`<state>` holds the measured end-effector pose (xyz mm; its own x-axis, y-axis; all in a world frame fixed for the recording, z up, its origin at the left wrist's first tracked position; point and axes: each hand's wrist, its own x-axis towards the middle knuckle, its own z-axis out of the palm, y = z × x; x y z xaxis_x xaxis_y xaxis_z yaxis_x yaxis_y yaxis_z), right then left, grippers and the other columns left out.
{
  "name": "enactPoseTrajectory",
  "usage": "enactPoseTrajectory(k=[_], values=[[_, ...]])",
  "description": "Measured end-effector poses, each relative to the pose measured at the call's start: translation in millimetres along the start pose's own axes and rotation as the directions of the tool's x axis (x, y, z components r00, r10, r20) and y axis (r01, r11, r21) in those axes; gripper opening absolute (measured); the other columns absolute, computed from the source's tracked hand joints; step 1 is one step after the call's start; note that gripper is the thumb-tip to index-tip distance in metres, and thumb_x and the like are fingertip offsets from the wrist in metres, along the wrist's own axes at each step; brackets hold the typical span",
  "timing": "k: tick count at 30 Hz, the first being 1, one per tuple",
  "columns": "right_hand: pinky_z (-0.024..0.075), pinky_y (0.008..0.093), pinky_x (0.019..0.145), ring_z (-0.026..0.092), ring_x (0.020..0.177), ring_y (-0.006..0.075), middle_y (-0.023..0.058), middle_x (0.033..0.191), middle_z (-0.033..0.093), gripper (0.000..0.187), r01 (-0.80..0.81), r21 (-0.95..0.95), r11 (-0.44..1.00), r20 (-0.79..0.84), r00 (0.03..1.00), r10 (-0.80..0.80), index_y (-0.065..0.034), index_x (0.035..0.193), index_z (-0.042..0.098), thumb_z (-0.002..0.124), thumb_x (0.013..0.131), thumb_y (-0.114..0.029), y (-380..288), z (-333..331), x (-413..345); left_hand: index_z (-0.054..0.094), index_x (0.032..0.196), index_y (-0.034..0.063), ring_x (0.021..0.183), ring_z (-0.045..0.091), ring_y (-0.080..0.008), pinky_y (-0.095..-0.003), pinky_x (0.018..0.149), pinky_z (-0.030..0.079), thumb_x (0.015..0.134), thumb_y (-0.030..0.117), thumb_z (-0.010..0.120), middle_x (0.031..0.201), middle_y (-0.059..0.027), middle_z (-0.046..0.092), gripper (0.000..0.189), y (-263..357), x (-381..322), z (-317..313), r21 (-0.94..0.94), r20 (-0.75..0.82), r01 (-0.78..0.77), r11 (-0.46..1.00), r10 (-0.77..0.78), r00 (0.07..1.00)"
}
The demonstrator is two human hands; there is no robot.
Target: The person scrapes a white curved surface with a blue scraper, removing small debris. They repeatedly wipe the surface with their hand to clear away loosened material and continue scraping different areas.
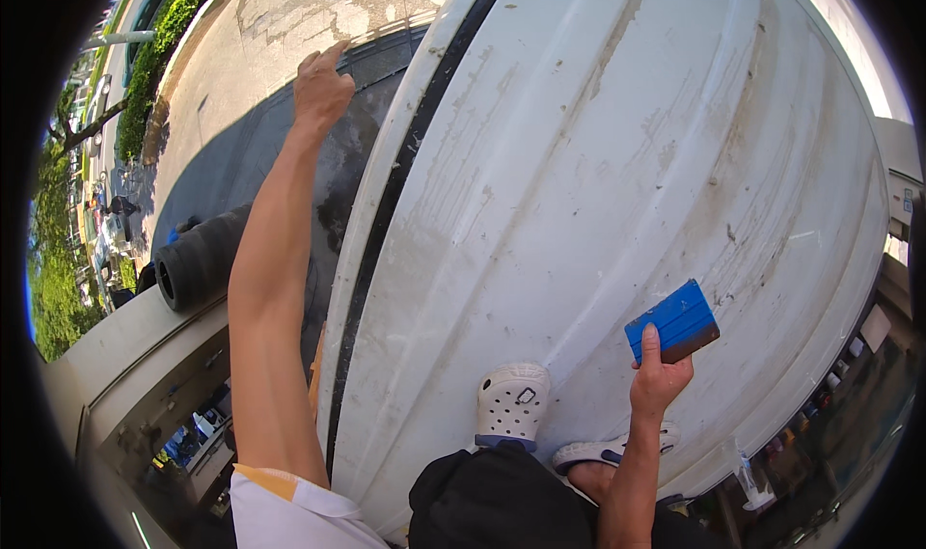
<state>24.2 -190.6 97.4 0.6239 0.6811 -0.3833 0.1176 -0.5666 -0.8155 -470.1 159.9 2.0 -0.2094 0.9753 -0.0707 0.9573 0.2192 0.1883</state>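
Observation:
Beneath me is a large white ribbed metal surface (550,209), like a vehicle roof, with brown dirt streaks and small specks. My right hand (660,379) grips a flat blue scraper (673,321) that has a dark brown edge, with the thumb across its near side. To the left, my left hand (323,86) is stretched forward beyond the edge of the surface, its index finger extended and the other fingers partly curled. It holds nothing that I can see. My feet, in white clogs (514,404) with holes, rest on the white surface.
A black gap (383,223) runs along the surface's left edge, beside a drop to the pavement (268,35). Dark tyres (192,267) lie on a ledge (130,346) at left. Cluttered shelving lies below on the right, near a clear plastic bottle-like object (752,480).

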Motion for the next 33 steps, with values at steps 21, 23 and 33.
enactPoseTrajectory(k=[21,23,33], values=[[0.0558,0.0326,0.073,0.067,0.077,0.0128,0.0060,0.086,0.076,0.024,0.027,-0.062,0.998,0.156,0.988,-0.017,0.0013,0.105,0.074,0.078,0.098,-0.021,-18,10,-3,0.078,0.115,0.0150,0.115,0.072,-0.0397,-0.0480,0.099,0.056,0.102,0.036,0.058,0.124,-0.0176,0.076,0.032,75,-3,31,0.060,-0.089,0.000,0.998,0.006,0.996],[0.0558,0.0332,0.072,0.068,0.075,0.0146,0.0076,0.084,0.076,0.025,0.077,-0.137,0.988,0.117,0.991,-0.061,0.0009,0.105,0.074,0.078,0.097,-0.022,-19,4,0,0.073,0.136,0.0140,0.123,0.070,-0.0372,-0.0469,0.107,0.053,0.096,0.022,0.059,0.133,-0.0160,0.074,0.043,43,-9,25,0.064,-0.182,0.169,0.983,-0.155,0.971],[0.0544,0.0382,0.074,0.065,0.079,0.0241,0.0091,0.097,0.069,0.018,0.091,-0.360,0.929,-0.077,0.989,-0.127,-0.0017,0.112,0.072,0.069,0.095,-0.006,2,-37,28,0.079,0.119,0.0018,0.073,0.065,-0.0063,-0.0228,0.065,0.052,0.105,0.016,0.072,0.090,-0.0033,0.076,0.021,133,-189,-16,-0.550,-0.201,-0.361,0.753,0.300,0.932]])
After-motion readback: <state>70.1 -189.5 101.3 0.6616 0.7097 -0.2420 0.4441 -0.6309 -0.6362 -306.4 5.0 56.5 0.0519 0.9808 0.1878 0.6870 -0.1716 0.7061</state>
